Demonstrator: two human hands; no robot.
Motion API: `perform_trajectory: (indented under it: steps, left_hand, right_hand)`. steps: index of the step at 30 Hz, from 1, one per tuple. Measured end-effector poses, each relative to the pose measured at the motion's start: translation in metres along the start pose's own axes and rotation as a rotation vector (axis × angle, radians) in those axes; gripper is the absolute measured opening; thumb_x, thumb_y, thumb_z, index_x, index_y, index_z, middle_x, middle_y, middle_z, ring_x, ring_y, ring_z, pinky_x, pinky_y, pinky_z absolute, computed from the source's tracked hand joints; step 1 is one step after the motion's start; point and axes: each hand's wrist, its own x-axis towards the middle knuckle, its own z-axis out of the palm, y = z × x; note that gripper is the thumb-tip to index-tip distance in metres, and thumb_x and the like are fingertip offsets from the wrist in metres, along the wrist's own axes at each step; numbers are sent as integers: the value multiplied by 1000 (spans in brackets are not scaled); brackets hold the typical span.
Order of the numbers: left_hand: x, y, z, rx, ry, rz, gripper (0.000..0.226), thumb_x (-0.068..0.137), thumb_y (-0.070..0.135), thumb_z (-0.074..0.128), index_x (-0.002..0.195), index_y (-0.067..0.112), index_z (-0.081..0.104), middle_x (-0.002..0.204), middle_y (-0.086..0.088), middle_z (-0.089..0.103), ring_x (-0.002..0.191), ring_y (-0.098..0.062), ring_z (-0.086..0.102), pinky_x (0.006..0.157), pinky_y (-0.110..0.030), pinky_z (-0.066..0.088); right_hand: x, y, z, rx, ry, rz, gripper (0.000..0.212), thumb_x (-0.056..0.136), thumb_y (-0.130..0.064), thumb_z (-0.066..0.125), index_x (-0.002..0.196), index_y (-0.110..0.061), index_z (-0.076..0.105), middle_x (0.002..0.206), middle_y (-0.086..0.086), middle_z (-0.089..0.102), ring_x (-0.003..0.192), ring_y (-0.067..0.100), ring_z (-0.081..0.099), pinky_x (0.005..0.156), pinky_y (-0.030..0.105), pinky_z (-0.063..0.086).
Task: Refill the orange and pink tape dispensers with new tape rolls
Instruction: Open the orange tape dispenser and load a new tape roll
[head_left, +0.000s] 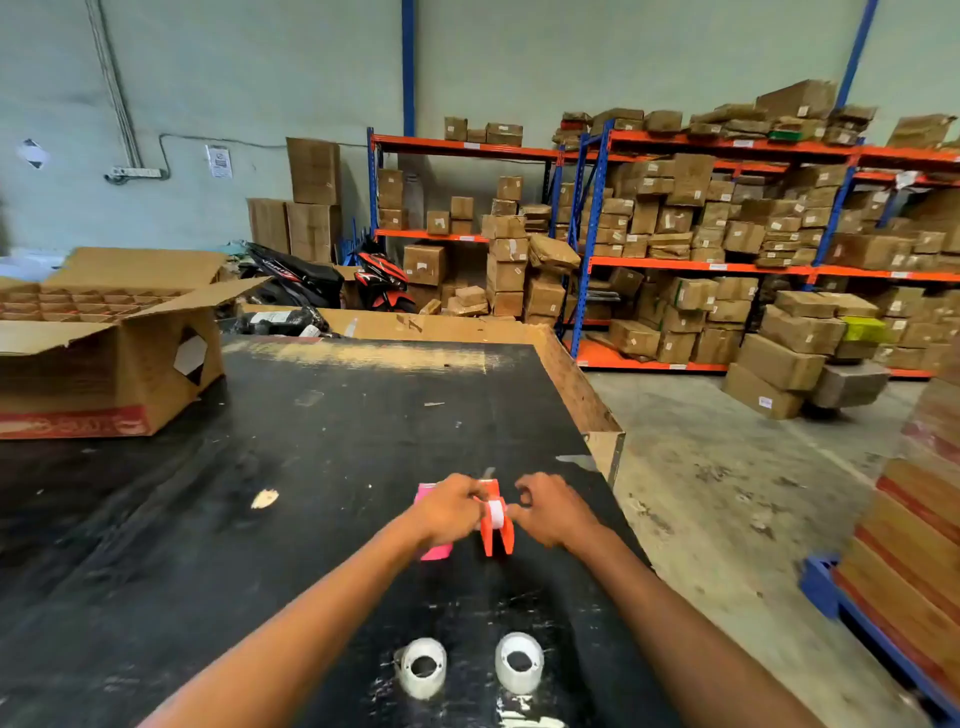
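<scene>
The orange tape dispenser (497, 531) stands on the black table (311, 467) with a white roll core (496, 512) in its middle. My left hand (449, 506) grips the dispenser from the left side. From the right, my right hand (553, 506) has its fingertips on the white core. The pink tape dispenser (434, 551) lies just left of the orange one, largely hidden under my left hand and wrist. Two clear new tape rolls (422, 666) (518, 661) lie side by side near the table's front edge, between my forearms.
An open cardboard box (104, 364) with divider cells sits at the table's far left. A small pale scrap (265, 499) lies left of the dispensers. The table's right edge (602, 452) drops to concrete floor. Shelves of cartons (727, 244) fill the back right; a carton stack (914, 545) stands close right.
</scene>
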Motion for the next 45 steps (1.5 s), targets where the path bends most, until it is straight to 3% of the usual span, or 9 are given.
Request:
perform_trajectory:
  steps: [6,11,17,22,24,27,32,38,45]
  left_hand:
    - [7,-17,26,-102,119,-194,37,90,10,42,56,16,54,61,-6,53,55,-17,49,63,-31,42]
    - [6,-4,31,-492,190,-235,48,95,52,30,95,17,63,90,-9,69,74,-21,64,71,-31,55]
    - [2,1,29,-300,395,11,35,99,44,21,120,28,45,104,-7,67,77,-20,59,73,-35,51]
    - [-11,8,21,-233,364,131,35,100,38,21,122,29,46,96,3,60,77,-6,54,71,-11,40]
    - [-11,3,14,-180,422,149,36,99,38,20,118,24,47,100,-2,62,90,-20,58,89,-25,44]
    - [-8,-5,-7,-171,529,15,30,98,31,21,93,15,46,90,-10,57,91,-38,57,79,-43,40]
    - [-14,8,-28,-406,467,-55,21,92,23,30,77,16,43,71,-5,47,58,-21,43,54,-29,34]
    - [-22,13,-19,-500,422,-79,27,92,30,28,80,18,49,67,-6,49,52,-17,44,52,-29,33]
    - [-31,7,-12,-526,355,-81,23,89,26,34,81,16,52,70,-9,54,55,-19,51,52,-29,39]
  right_hand:
    - [-13,2,44,162,60,68,13,80,-17,55,78,-6,62,94,22,69,89,40,63,62,33,37]
    - [-24,3,32,136,212,-125,13,81,-15,52,82,-5,61,88,16,64,81,35,61,67,41,44]
    - [-35,-5,4,593,149,-171,20,90,-26,57,105,-19,69,77,-10,68,61,-4,63,59,14,50]
    - [-26,-16,5,787,118,-149,32,92,-30,55,122,-18,60,72,-3,68,61,2,62,57,21,50]
    - [-25,-22,9,822,110,-165,34,94,-27,54,125,-14,58,72,1,67,60,6,60,55,23,52]
    - [-22,-22,1,908,141,-133,30,94,-27,54,121,-15,59,77,12,69,63,12,59,52,26,50]
    - [-7,2,1,392,150,17,29,87,-43,53,79,-20,69,63,2,65,68,23,64,72,37,53]
    - [-4,2,47,58,66,137,47,93,-46,46,113,-6,62,118,18,61,106,36,61,86,40,49]
    - [-20,-3,23,100,204,47,45,96,-48,38,87,-13,65,94,11,59,87,22,65,71,32,46]
